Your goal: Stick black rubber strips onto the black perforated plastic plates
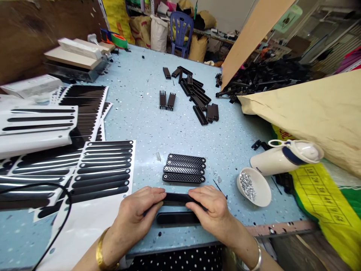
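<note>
Both hands grip a long black strip-shaped piece (177, 198) lying crosswise near the table's front edge. My left hand (141, 209) pinches its left end, and my right hand (211, 207) pinches its right end; the ends themselves are hidden by the fingers. A second black strip (177, 218) with rounded ends lies just nearer to me, its right end partly under my right hand. Beyond the hands sit several black textured bars (184, 168) side by side, with a silver round fitting at each end. At left lies a white sheet of black strip stickers (103, 169).
A white bowl of small silver metal parts (248, 186) and a white bottle (282, 158) lie at right. Black slotted pieces (197, 92) are heaped farther back. More sticker sheets (84, 113) cover the left, a black cable (69, 210) crossing them. A cardboard panel (251, 41) rises at right.
</note>
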`<state>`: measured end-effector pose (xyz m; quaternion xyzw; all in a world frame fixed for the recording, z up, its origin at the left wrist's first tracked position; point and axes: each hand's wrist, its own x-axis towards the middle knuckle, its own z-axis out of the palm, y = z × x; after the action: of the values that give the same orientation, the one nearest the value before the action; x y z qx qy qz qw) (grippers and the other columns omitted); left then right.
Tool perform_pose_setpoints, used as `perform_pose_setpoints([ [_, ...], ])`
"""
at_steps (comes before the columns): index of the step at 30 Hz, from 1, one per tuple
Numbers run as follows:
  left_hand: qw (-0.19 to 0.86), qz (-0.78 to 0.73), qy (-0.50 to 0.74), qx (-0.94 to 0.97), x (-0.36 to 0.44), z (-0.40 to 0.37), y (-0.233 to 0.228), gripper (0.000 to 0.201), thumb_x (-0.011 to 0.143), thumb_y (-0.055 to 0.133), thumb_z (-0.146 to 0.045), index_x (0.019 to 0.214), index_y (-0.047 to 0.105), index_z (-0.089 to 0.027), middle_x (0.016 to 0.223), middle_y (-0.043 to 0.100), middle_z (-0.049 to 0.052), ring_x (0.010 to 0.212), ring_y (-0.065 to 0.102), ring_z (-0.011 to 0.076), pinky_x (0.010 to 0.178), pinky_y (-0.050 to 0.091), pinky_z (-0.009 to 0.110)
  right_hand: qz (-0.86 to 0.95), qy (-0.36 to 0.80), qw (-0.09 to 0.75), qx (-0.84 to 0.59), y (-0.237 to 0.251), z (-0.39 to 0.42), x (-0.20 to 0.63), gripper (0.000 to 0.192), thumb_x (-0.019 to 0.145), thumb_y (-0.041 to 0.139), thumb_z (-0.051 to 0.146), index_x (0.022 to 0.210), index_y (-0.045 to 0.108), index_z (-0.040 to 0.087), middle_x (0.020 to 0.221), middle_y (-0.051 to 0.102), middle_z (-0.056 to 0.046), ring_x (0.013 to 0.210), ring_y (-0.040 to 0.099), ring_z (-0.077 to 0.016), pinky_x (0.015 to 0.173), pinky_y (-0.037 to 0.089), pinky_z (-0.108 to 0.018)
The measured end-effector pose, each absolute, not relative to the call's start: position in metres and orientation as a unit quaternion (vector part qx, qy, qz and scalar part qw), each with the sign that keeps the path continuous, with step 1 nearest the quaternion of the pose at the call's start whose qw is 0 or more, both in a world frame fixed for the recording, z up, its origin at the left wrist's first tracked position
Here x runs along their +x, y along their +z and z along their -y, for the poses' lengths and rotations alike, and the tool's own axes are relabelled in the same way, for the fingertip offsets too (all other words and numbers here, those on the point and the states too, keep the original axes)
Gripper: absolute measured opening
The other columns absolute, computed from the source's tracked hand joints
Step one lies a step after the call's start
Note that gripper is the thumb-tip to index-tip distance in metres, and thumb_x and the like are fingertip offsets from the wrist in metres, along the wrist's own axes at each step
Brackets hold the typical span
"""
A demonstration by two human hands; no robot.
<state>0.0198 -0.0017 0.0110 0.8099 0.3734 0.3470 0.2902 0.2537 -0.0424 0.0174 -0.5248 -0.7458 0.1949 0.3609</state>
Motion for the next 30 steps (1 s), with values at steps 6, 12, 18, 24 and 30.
perform_pose_setpoints([
  [6,0.247,-0.339,0.352,0.837,0.018,0.001,0.007,0.024,0.087,0.056,-0.011,0.105,0.069,-0.020,0.101,0.075,0.006,0.090,0.071,0.0177,0.083,0.059,0.029,0.706,0.252,0.401,-0.527,0.012,0.042,0.257,0.018,0.081,0.070,0.019,0.097,0.076,0.021,0.084,0.075,-0.006,0.074,0.068,-0.0199,0.067,0.056,-0.035],
  [12,0.255,-0.341,0.354,0.832,0.019,-0.001,0.007,0.024,0.087,0.057,-0.011,0.104,0.069,-0.021,0.099,0.076,0.005,0.090,0.072,0.0177,0.082,0.060,0.029,0.674,0.294,0.417,-0.533,0.015,0.044,0.256,0.020,0.081,0.069,0.016,0.098,0.076,0.021,0.086,0.075,-0.006,0.078,0.069,-0.0194,0.070,0.059,-0.035],
  [18,0.254,-0.337,0.357,0.833,0.018,-0.001,0.006,0.023,0.086,0.058,-0.011,0.104,0.069,-0.020,0.098,0.075,0.005,0.090,0.071,0.0178,0.082,0.060,0.030,0.654,0.324,0.424,-0.536,0.012,0.044,0.259,0.021,0.079,0.071,0.017,0.099,0.076,0.023,0.088,0.076,-0.006,0.080,0.070,-0.0199,0.073,0.059,-0.037],
  [24,0.247,-0.337,0.352,0.837,0.018,-0.001,0.003,0.024,0.087,0.058,-0.011,0.105,0.068,-0.021,0.100,0.075,0.004,0.091,0.071,0.0174,0.083,0.059,0.029,0.652,0.330,0.427,-0.533,0.008,0.044,0.262,0.023,0.078,0.071,0.016,0.099,0.075,0.023,0.088,0.075,-0.006,0.080,0.069,-0.0196,0.073,0.058,-0.037],
  [30,0.240,-0.341,0.349,0.839,0.019,-0.001,0.007,0.022,0.087,0.057,-0.012,0.104,0.068,-0.022,0.098,0.075,0.003,0.089,0.072,0.0171,0.081,0.059,0.027,0.649,0.344,0.407,-0.543,0.008,0.044,0.269,0.027,0.074,0.073,0.017,0.101,0.075,0.019,0.090,0.074,-0.008,0.081,0.069,-0.0200,0.073,0.058,-0.036],
])
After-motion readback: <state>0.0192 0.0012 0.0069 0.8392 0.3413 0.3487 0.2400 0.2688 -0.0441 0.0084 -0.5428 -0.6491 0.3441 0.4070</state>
